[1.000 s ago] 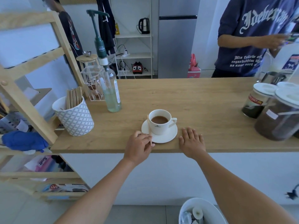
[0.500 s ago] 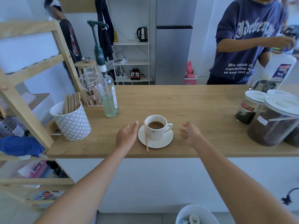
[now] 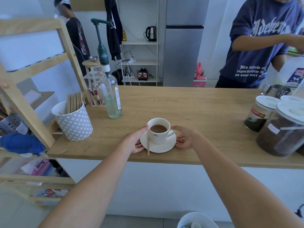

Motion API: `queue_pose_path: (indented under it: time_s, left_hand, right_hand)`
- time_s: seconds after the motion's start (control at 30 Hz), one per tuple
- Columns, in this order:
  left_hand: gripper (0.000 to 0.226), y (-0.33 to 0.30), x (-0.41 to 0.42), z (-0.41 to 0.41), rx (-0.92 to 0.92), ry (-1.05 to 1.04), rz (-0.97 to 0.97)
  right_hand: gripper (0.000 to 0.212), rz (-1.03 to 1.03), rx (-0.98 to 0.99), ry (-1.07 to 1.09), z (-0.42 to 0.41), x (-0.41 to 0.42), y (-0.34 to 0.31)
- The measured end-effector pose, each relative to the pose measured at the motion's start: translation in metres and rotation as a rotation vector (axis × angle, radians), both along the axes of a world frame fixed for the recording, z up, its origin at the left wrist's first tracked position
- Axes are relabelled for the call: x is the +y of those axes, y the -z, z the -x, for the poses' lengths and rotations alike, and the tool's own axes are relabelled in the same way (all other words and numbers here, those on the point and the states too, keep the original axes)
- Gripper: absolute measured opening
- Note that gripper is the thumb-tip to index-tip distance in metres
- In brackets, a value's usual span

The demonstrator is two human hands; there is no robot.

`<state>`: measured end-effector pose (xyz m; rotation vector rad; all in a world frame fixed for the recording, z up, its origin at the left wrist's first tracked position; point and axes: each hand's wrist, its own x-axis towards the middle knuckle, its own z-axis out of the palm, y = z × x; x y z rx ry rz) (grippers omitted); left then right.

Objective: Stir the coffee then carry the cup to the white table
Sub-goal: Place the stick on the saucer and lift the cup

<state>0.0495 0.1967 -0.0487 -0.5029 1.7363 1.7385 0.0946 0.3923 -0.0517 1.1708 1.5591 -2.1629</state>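
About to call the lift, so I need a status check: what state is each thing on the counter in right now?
cup: upright on the saucer, holding coffee
saucer: flat on the counter, gripped at both edges
stirrer: out of the cup, lying over the saucer's left rim
left hand: on the saucer's left edge
right hand: on the saucer's right edge
jars: lids on
pump bottle: upright, partly full

i stand at a wooden counter point(image 3: 189, 102) with a white front. left of me is a pale wooden rack point(image 3: 32, 66). behind it, white walls, a white shelf unit point(image 3: 139, 61) holding a kettle point(image 3: 151, 33), and a grey fridge point(image 3: 184, 55) in soft daylight.
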Motion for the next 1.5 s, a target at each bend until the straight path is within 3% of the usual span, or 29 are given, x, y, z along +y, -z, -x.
queue_pose_path:
  time_s: [0.27, 0.67, 1.17, 1.33, 1.5]
  left_hand:
    - [0.041, 0.005, 0.001, -0.001, 0.029, -0.084, 0.011]
    - [0.042, -0.028, -0.011, 0.056, 0.107, -0.141, 0.004]
    - [0.042, -0.014, -0.037, 0.153, 0.008, -0.040, -0.026]
    - [0.044, -0.002, -0.046, 0.167, -0.011, 0.008, -0.014]
    - [0.054, 0.006, -0.050, 0.170, 0.002, 0.028, 0.018]
  right_hand:
    - [0.051, 0.017, 0.007, -0.014, 0.007, 0.001, 0.003]
    - [0.035, 0.108, 0.107, -0.029, 0.062, -0.009, -0.024]
    - [0.034, 0.091, 0.050, 0.049, 0.146, -0.038, -0.015]
    - [0.049, 0.098, 0.039, 0.052, 0.156, -0.045, 0.002]
    - [0.051, 0.055, 0.028, 0.011, 0.160, -0.050, 0.007]
